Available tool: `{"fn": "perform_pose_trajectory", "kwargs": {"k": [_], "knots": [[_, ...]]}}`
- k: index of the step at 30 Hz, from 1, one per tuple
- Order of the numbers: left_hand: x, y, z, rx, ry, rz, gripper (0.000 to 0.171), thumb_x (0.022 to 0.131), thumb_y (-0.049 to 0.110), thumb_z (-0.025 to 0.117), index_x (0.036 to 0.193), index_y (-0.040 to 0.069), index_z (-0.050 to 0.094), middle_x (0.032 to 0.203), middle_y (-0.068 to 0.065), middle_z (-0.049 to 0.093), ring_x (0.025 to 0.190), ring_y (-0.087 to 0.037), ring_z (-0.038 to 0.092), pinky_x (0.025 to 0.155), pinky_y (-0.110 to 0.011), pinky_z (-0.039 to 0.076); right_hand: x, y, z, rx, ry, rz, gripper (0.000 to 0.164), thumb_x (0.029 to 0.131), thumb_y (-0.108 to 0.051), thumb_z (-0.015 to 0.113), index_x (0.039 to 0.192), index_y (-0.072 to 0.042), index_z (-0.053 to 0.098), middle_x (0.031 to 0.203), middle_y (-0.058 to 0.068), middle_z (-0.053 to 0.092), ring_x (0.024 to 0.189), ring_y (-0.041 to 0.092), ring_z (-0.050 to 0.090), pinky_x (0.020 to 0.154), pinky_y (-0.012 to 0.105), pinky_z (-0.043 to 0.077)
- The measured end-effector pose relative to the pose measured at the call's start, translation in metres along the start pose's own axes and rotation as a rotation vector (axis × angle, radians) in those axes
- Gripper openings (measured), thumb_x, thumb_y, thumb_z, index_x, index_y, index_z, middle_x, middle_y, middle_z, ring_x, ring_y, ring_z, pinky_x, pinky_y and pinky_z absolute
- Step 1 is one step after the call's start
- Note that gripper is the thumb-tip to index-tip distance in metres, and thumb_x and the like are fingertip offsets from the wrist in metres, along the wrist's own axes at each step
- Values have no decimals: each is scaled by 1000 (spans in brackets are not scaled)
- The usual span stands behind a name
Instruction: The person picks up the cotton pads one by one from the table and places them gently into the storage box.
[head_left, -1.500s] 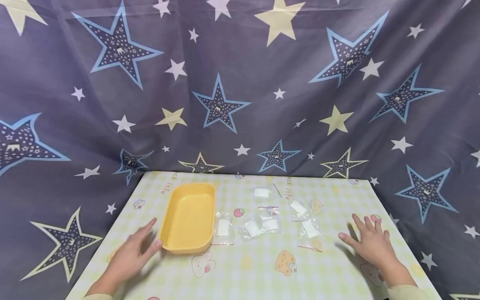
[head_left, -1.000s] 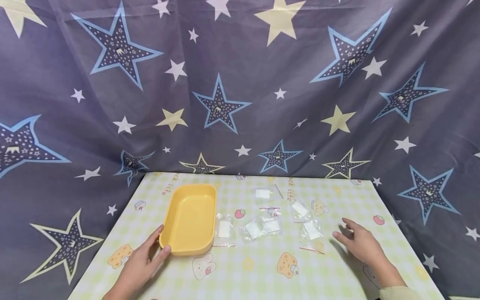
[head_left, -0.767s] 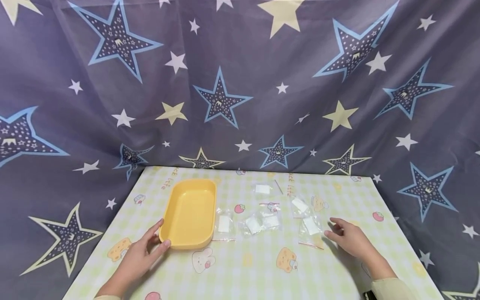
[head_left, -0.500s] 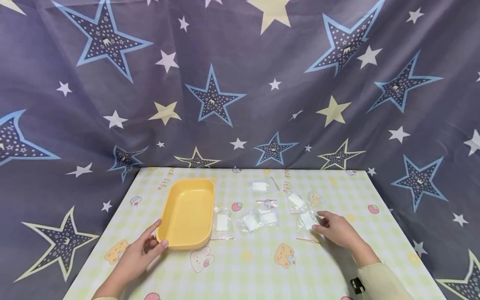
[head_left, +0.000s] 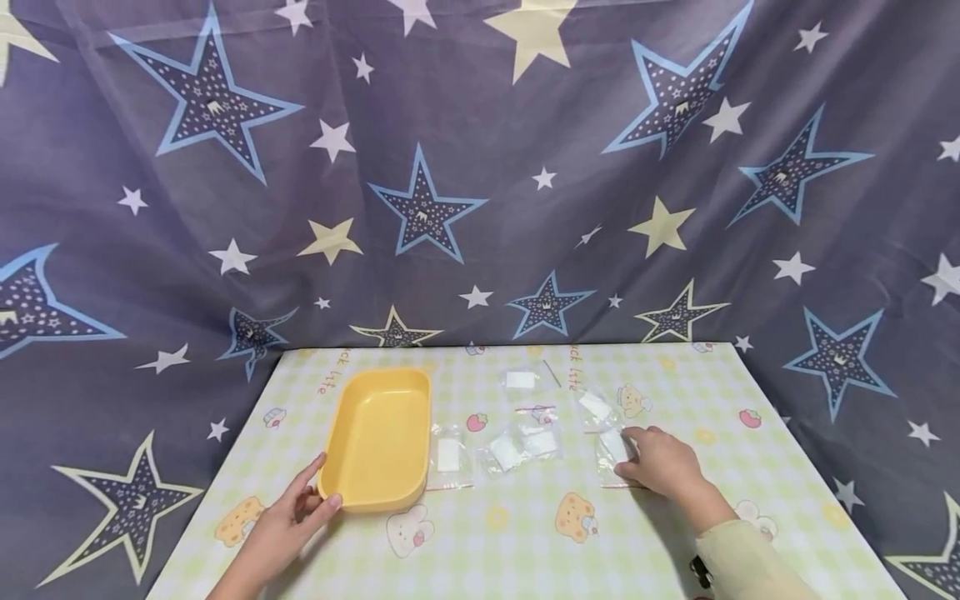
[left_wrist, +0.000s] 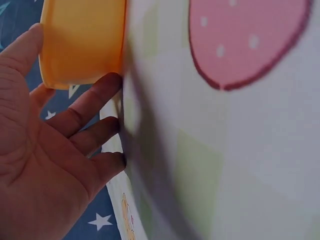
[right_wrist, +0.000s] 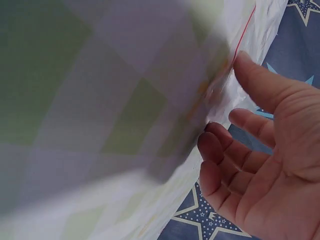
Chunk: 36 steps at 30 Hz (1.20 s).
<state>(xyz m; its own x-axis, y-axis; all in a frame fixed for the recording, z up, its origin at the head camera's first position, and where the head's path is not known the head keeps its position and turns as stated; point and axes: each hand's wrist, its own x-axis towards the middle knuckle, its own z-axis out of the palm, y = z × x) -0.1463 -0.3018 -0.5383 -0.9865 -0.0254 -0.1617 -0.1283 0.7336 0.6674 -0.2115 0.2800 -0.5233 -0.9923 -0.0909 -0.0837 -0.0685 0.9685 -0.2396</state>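
Observation:
My left hand (head_left: 281, 529) is at the near left corner of a yellow plastic tray (head_left: 378, 437), holding it with the thumb on the near rim and the index finger along the side. In the left wrist view the other fingers lie spread, close to the tabletop. My right hand (head_left: 667, 471) reaches over a small clear zip bag (head_left: 612, 447) with a white piece inside. Its thumb touches the bag near the red seal line; thumb and index finger stand apart, and the other fingers bend loosely in the right wrist view.
Several similar bags lie right of the tray: one beside it (head_left: 447, 456), two overlapping in the middle (head_left: 506, 452), one at the back (head_left: 521, 380), and one (head_left: 595, 406) just behind the right hand's bag. A starry curtain (head_left: 450, 275) hangs behind the checked table (head_left: 480, 562).
My right hand has moved left from the table's right side onto the nearest bag, its fingers drawing in. My left hand has come up against the tray's corner. The bags stay in place.

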Motion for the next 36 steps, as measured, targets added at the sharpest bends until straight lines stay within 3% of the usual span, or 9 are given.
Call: {"fn": "perform_pose_trajectory", "kwargs": {"k": [6,14,23,28,36], "knots": [[-2,1,4,-12,14,1,83,102,58,66,171,30,28,122,-6,79,122,-29,70,104,-57,53,-2,2,1,30,-1,30,59,86,-27,87,138,-5,69,109,14,73,88,25,66,75,52,56],[-1,-3,5,-9,22,1,83,103,59,64,171,29,27,120,-4,80,120,-28,71,103,-58,53,2,5,2,69,23,23,53,85,-20,88,133,-4,72,110,13,77,101,34,73,80,54,58],[-5,-5,1,-14,22,4,83,103,58,66,171,30,28,119,-2,80,118,-24,70,101,-54,54,0,6,3,128,42,37,43,87,-18,88,127,-9,76,100,3,77,84,19,67,70,43,52],[-3,-5,-3,-9,-1,6,82,102,59,66,171,33,28,116,2,79,115,-19,68,98,-50,53,-3,10,3,157,44,45,36,90,-16,85,124,-8,78,98,3,78,83,17,67,71,42,52],[-2,-14,-2,-37,11,42,83,101,62,66,170,39,26,113,6,79,117,-21,69,104,-58,51,-11,21,-15,227,48,9,34,92,-14,79,124,-3,76,85,-1,72,72,14,56,66,34,44]]}}
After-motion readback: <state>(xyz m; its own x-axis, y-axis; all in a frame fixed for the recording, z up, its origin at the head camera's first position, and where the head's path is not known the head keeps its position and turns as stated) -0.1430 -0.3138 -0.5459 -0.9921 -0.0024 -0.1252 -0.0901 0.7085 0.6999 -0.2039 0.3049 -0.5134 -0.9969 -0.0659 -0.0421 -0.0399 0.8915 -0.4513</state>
